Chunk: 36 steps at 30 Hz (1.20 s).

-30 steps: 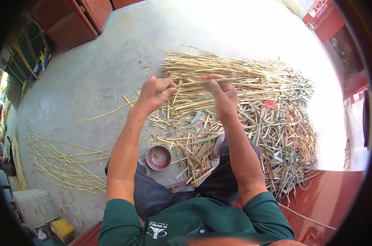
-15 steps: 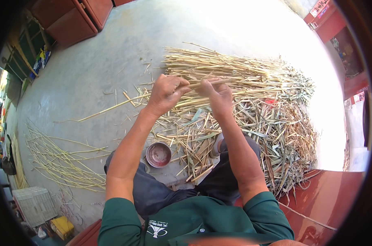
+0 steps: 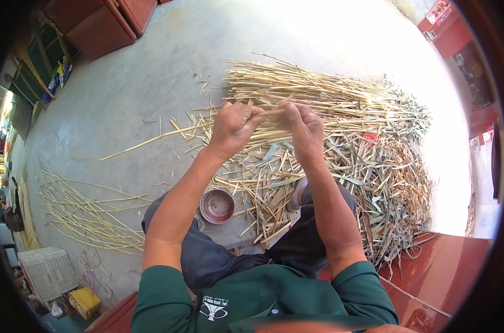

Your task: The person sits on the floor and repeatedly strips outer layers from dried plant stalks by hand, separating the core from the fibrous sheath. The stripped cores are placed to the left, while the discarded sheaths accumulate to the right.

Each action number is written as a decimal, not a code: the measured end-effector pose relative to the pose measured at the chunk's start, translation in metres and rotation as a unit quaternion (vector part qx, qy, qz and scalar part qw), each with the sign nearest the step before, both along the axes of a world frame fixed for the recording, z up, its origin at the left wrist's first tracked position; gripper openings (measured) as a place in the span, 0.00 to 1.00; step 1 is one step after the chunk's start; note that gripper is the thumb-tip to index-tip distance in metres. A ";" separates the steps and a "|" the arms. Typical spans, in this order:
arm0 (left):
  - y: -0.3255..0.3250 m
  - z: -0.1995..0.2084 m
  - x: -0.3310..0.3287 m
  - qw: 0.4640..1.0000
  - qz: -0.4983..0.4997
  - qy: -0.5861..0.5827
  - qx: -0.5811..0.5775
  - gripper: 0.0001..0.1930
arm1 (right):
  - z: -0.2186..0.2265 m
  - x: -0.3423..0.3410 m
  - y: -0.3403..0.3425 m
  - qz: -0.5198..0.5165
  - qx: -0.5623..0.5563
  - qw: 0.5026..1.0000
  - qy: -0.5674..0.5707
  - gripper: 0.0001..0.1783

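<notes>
A person in a dark green shirt (image 3: 285,291) pinches a long, pale stalk (image 3: 152,140) between both hands above a grey floor (image 3: 152,66). The left hand (image 3: 233,127) grips it with the fingers curled in, its thin end slanting out to the left; the right hand (image 3: 306,130) holds it just beside, between thumb and fingers. Beneath and beyond the hands lies a thick bundle of dry stalks (image 3: 318,91), with a heap of leaf scraps (image 3: 388,183) nearer the right knee. A round, dark-rimmed bowl (image 3: 217,206) sits by the left knee, and loose yellow-green stems (image 3: 91,213) fan across the floor at left. A white emblem (image 3: 213,312) with small lettering marks the shirt, and a sign (image 3: 438,11) bearing writing hangs at upper right.
</notes>
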<state>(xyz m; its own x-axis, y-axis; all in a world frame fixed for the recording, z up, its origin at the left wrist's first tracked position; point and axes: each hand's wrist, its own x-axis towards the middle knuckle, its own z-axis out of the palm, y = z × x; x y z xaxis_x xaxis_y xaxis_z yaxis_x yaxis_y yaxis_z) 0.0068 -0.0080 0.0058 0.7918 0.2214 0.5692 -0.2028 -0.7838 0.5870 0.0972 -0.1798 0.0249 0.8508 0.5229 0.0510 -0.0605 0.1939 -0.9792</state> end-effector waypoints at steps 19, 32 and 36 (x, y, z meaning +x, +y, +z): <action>0.065 0.010 -0.027 0.986 0.036 0.034 0.158 0.18 | -0.012 0.010 0.003 -0.024 -0.014 1.000 0.014 0.17; 0.055 0.018 -0.021 0.986 0.001 0.110 0.129 0.08 | -0.009 -0.005 0.012 0.005 0.031 0.999 0.037 0.10; 0.051 0.022 -0.023 0.982 0.009 0.090 0.164 0.08 | -0.006 -0.009 0.015 -0.031 0.018 0.999 0.040 0.11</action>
<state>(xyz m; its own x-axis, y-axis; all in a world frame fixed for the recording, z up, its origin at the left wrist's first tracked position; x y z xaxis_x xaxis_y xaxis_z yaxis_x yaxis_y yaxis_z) -0.0158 0.0426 0.0277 0.8842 0.0641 0.4627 -0.1036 -0.9389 0.3281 0.0885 -0.1649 0.0191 0.8839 0.4677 -0.0003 -0.1246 0.2350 -0.9640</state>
